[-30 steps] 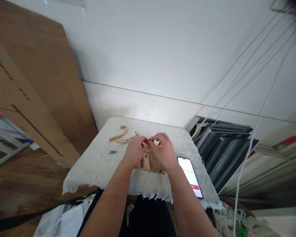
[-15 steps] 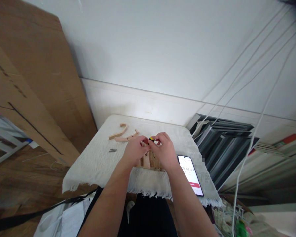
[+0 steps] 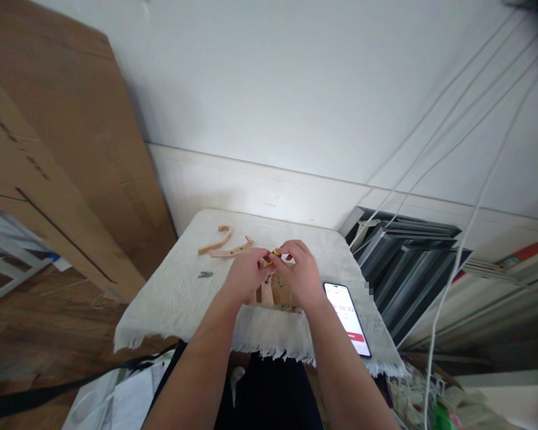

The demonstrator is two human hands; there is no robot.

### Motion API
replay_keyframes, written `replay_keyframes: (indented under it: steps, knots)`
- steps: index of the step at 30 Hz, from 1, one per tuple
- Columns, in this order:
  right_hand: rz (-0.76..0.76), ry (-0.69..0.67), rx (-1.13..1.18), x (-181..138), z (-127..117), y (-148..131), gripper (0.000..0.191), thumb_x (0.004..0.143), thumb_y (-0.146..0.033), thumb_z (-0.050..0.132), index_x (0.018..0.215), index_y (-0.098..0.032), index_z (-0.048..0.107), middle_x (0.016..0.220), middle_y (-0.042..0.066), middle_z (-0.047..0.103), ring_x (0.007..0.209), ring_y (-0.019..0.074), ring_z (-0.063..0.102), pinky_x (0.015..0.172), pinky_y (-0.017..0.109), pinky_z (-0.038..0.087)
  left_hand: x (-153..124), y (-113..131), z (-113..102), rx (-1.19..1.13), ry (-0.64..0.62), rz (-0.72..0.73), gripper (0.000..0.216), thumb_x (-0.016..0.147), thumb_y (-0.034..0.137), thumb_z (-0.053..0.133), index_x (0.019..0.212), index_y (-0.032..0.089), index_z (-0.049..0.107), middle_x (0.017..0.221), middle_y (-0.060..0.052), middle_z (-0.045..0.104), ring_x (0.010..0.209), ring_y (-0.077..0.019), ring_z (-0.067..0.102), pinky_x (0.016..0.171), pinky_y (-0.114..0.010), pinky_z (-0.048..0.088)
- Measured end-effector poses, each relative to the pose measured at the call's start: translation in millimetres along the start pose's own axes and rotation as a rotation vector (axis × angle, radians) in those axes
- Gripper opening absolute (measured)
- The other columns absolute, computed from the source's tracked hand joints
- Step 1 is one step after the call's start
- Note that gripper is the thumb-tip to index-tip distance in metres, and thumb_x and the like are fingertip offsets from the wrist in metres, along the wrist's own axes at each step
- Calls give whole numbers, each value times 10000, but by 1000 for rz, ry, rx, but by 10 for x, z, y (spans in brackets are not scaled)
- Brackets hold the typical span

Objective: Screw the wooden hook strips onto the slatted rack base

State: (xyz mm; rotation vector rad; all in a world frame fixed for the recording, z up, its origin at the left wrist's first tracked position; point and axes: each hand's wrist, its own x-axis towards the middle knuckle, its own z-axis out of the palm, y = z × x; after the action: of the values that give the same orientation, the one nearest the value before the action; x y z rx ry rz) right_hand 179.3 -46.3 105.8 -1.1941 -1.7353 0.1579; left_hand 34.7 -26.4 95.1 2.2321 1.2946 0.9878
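— What are we gripping?
— Our right hand [image 3: 298,276] is pinching a small yellow knob [image 3: 275,253], fingertips closed tight on it.
— And our left hand [image 3: 246,276]?
— It is curling in against the same knob; we cannot tell whether it is clasping it. The wood block [image 3: 269,295] is lying just beneath the pinch, under both palms. The phone [image 3: 347,319] is resting right of the grip, the hooks [image 3: 216,242] left and beyond.

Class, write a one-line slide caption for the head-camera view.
Left hand and right hand pinch a yellow-and-black object over a wooden piece on a white cloth, beside a phone.
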Motion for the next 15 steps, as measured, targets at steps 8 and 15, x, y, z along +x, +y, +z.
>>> replay_keyframes:
  steps: [8,15]
  knots:
    - [14,-29,3,-26,-39,71,20,799,-198,623,812,-211,628,813,43,626,785,194,588,666,328,503,5,11,-16,-48,-3,-4,149,770,204,635,903,159,687,794,-16,686,632,-138,551,598,-241,392]
    - [-16,-46,16,-36,-36,42,120,793,-155,584,896,-205,623,954,73,647,881,205,600,703,334,512,-3,-72,38,-56,13,-7,150,837,231,580,829,160,712,761,-29,696,649,-143,572,621,-243,399]
